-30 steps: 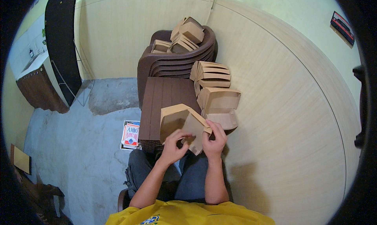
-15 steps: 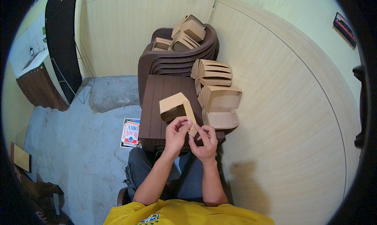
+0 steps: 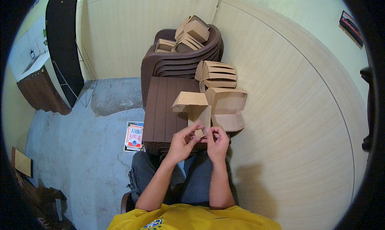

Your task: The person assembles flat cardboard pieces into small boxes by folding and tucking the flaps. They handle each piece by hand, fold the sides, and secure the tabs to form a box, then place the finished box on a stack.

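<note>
A partly folded brown cardboard box [image 3: 194, 98] is held over the near end of the dark brown slatted table [image 3: 162, 113]. Its lid stands away from me and its inner side now shows. My left hand [image 3: 182, 144] pinches a corner flap at the box's near end between thumb and fingers. On the same end, to the right, the thumb and fingers of my right hand [image 3: 218, 145] close on the cardboard edge. Fingers hide part of this near end. Just right of it, an opened cardboard box [image 3: 227, 106] rests against the wall side of the table.
Several nested cardboard boxes [image 3: 218, 74] sit behind the opened one. More folded boxes [image 3: 192, 33] lie on a stack of brown chairs [image 3: 180, 63] at the far end. A white box with printed cards [image 3: 134, 137] stands on the floor to the left. The wooden wall [image 3: 288, 117] curves along the right.
The cardboard box has turned, its lid shifting right, so its inside panel shows. Both hands have moved slightly right, still gripping its near end.
</note>
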Action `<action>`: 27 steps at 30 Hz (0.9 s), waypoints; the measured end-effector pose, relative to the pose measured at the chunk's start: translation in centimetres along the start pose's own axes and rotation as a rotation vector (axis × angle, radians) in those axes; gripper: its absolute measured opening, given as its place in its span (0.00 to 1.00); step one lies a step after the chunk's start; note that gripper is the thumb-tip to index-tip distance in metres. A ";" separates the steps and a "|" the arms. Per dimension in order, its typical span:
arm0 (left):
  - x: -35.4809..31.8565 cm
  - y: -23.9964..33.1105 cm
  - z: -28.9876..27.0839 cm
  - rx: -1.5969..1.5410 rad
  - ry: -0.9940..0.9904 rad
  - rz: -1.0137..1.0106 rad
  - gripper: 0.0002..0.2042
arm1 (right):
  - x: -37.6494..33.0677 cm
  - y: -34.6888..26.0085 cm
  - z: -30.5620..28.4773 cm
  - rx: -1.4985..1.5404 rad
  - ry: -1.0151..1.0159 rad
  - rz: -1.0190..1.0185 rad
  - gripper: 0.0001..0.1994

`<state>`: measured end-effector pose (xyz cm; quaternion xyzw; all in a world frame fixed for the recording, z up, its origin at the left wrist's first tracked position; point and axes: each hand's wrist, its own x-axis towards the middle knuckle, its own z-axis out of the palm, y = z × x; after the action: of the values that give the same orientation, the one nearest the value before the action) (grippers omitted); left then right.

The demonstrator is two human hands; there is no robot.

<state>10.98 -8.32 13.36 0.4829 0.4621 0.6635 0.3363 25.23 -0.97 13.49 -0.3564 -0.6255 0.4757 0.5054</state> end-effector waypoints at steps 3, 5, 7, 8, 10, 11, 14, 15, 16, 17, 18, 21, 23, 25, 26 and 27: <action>0.1 -0.3 0.5 -0.201 0.187 -0.136 0.20 | -0.3 -0.5 -0.6 0.306 -0.068 0.198 0.05; 0.1 -0.7 0.4 -0.091 0.225 -0.187 0.16 | -0.6 -0.5 -0.7 0.290 -0.085 0.189 0.05; 0.1 -1.1 0.3 0.150 0.240 -0.140 0.15 | -1.0 -0.3 -0.6 0.284 -0.107 0.142 0.04; 0.1 -1.3 0.2 0.278 0.254 -0.100 0.15 | -1.1 -0.1 -0.6 0.279 -0.117 0.099 0.04; 0.3 -1.6 0.2 0.062 0.214 -0.173 0.14 | -1.2 0.3 -0.5 0.267 -0.119 0.049 0.03; 0.3 -1.7 0.1 -0.041 0.194 -0.259 0.14 | -1.1 0.4 -0.6 0.260 -0.113 0.045 0.03; 0.0 -1.6 -0.1 -0.340 0.144 -0.430 0.12 | -1.1 0.3 -0.7 -0.018 -0.116 -0.060 0.03; 0.1 -1.4 -0.2 -0.394 0.136 -0.441 0.11 | -1.2 0.2 -0.7 -0.167 -0.081 -0.060 0.03; 0.0 -1.3 -0.3 -0.462 0.127 -0.461 0.11 | -1.3 0.1 -0.6 -0.105 -0.128 -0.108 0.03; 0.0 -1.1 -0.4 -0.528 0.129 -0.488 0.11 | -1.5 -0.1 -0.4 -0.056 -0.136 -0.106 0.03; -0.1 -1.0 -0.3 -0.551 0.118 -0.485 0.11 | -1.8 -0.3 -0.2 0.038 -0.162 -0.105 0.04; -0.5 -0.7 0.4 -0.621 0.140 -0.479 0.13 | -1.5 -0.9 0.2 -0.184 -0.091 -0.168 0.04; -0.8 -0.7 0.8 -0.666 0.184 -0.458 0.14 | -1.3 -1.4 0.2 -0.293 -0.116 -0.237 0.05; -0.9 -0.8 0.9 -0.674 0.178 -0.449 0.15 | -1.3 -2.0 0.1 -0.360 -0.106 -0.303 0.05; -1.0 -0.9 0.8 -0.674 0.177 -0.445 0.16 | -1.3 -2.3 0.2 -0.384 -0.085 -0.346 0.05; -1.0 -1.0 0.8 -0.701 0.152 -0.428 0.16 | -1.4 -2.5 0.3 -0.403 -0.063 -0.368 0.05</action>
<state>12.01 -8.61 12.19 0.1816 0.3218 0.7295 0.5756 25.36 -3.03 15.47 -0.3151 -0.7773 0.2524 0.4825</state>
